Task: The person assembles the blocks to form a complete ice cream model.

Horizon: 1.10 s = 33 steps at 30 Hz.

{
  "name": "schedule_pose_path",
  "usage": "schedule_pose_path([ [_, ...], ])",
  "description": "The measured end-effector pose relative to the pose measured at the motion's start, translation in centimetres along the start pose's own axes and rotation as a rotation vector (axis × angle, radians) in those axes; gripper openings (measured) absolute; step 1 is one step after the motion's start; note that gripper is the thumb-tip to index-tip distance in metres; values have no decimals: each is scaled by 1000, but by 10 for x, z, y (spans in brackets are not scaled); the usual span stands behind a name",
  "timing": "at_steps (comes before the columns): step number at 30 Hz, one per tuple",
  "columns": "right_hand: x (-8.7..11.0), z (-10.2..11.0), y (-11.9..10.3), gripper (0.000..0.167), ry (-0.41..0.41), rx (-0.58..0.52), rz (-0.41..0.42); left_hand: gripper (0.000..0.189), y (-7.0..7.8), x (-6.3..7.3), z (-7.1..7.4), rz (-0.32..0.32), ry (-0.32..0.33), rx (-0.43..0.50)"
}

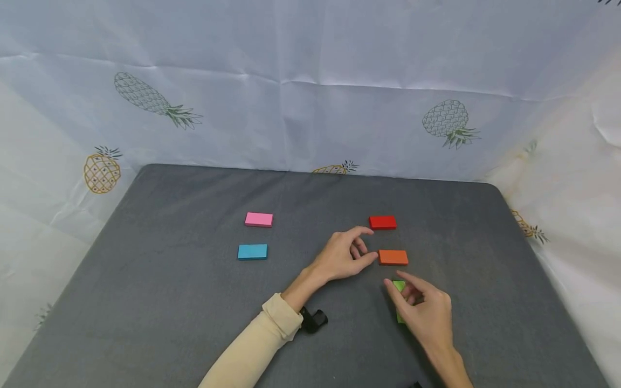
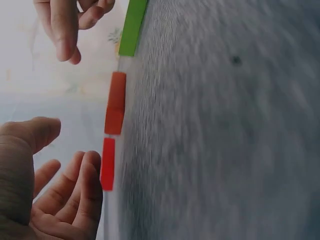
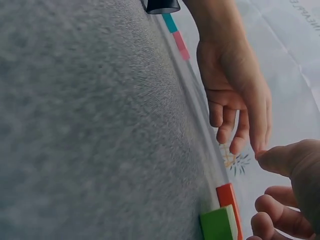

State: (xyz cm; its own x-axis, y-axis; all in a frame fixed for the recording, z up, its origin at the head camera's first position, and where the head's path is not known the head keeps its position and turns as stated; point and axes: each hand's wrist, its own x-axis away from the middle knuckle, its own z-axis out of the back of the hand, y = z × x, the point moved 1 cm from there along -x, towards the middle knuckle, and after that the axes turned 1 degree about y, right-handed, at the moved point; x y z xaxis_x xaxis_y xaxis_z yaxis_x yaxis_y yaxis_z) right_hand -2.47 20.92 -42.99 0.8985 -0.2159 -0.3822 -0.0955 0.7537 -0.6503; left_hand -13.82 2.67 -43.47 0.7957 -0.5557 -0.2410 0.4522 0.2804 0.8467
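My left hand (image 1: 345,253) hovers over the table with thumb and fingers apart, holding nothing. Its index fingertip is right by the flat red block (image 1: 383,222), and its thumb tip is beside the orange block (image 1: 393,257). Over a bright green block (image 1: 400,286) is my right hand (image 1: 428,310), which partly hides it in the head view. From the left wrist, a gap shows between the right fingertips and the green block (image 2: 131,30). Thumb and index of that hand are spread, with the other fingers loosely bent.
To the left lie a pink block (image 1: 259,219) and, nearer, a blue block (image 1: 252,251). All sit on a dark grey cloth-covered table (image 1: 160,302). White curtain (image 1: 301,124) with pineapple prints hangs behind it and at both sides. A black strap mount (image 1: 314,320) is on the left wrist.
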Motion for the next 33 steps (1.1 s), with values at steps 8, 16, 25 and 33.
schedule_pose_path([
  [8, 10, 5, 3, 27, -29, 73, -118, 43, 1, -5, -13, 1, -39, -18],
  [16, 16, 9, 7, 34, -56, 172, -197, 43, 0, -8, -23, 22, -57, -55],
  [25, 17, 13, 8, 39, -94, 224, -246, 43, 1, -11, -29, 55, -52, -211],
  [33, 18, 14, 7, 41, -136, 277, -268, 42, 1, -14, -34, 86, -49, -267],
])
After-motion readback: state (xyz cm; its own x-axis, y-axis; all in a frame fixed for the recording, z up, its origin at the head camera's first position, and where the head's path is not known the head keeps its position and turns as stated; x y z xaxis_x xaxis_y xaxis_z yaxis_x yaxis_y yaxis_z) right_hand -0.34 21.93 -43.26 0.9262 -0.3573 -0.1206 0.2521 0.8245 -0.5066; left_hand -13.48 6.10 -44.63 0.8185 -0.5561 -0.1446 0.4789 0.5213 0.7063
